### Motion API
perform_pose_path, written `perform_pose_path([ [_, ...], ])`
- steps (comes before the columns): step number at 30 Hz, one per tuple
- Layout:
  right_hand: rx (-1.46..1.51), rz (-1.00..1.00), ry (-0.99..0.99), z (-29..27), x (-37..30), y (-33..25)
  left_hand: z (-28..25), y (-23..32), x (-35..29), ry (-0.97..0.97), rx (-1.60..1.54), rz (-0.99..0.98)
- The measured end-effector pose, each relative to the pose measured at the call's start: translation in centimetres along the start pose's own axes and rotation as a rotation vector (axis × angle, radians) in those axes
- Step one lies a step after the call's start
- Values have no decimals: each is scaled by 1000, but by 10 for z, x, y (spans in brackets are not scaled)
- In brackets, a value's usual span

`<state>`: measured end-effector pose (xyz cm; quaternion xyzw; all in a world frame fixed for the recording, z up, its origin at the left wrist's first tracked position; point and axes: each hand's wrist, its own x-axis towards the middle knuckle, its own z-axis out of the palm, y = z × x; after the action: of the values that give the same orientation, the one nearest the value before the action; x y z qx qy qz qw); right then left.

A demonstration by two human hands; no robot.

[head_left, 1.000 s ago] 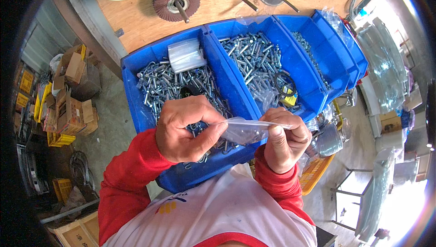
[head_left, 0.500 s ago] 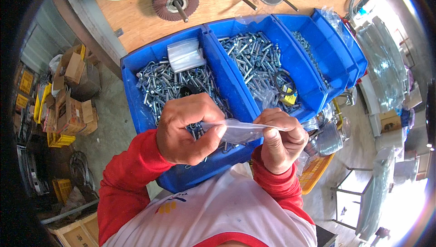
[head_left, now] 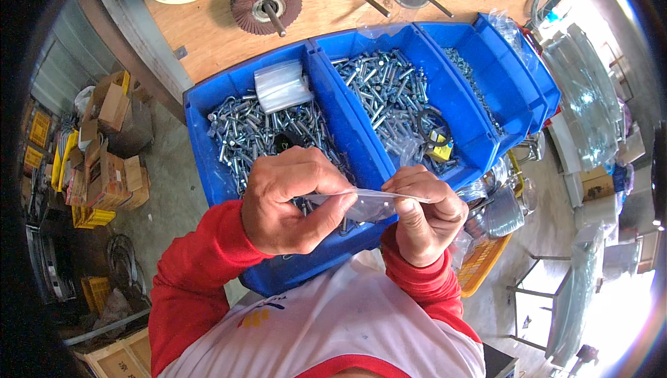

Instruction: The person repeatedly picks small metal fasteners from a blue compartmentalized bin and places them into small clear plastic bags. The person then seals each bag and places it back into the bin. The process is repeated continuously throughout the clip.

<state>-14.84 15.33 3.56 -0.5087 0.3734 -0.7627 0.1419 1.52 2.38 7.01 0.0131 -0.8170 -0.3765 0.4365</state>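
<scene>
A small clear plastic zip bag [head_left: 372, 206] is stretched between my two hands, its top edge pulled nearly straight. My left hand [head_left: 292, 201] pinches one end of that edge between thumb and forefinger. My right hand [head_left: 427, 215] pinches the other end, thumb toward me. What the bag contains, if anything, I cannot make out. Both hands are over the front of a blue bin [head_left: 201, 149] filled with metal bolts [head_left: 243, 128]. On those bolts lies a stack of clear plastic bags [head_left: 281, 86].
To the right, a second blue bin [head_left: 479, 159] holds more bolts and a yellow tag [head_left: 441, 147]; further blue bins follow. Behind them, a flap disc [head_left: 253, 3] hangs on a wooden board [head_left: 326, 13] with protruding pegs. Cardboard boxes [head_left: 104, 176] stand on the left.
My left fingers have slid slightly right along the bag's edge, and my right hand has shifted a little left. The hands are closer together, both still pinching the bag.
</scene>
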Motion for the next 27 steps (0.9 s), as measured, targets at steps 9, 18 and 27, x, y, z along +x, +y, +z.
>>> perform_pose_path([
  [9,-9,26,-25,0,-2,-2,-1,3,1,-53,-27,-38],
  [18,-85,-8,-78,3,-2,-2,5,3,2,-42,-81,-38],
  [27,-105,27,-16,1,-6,0,-1,-3,-6,-73,-35,-70],
])
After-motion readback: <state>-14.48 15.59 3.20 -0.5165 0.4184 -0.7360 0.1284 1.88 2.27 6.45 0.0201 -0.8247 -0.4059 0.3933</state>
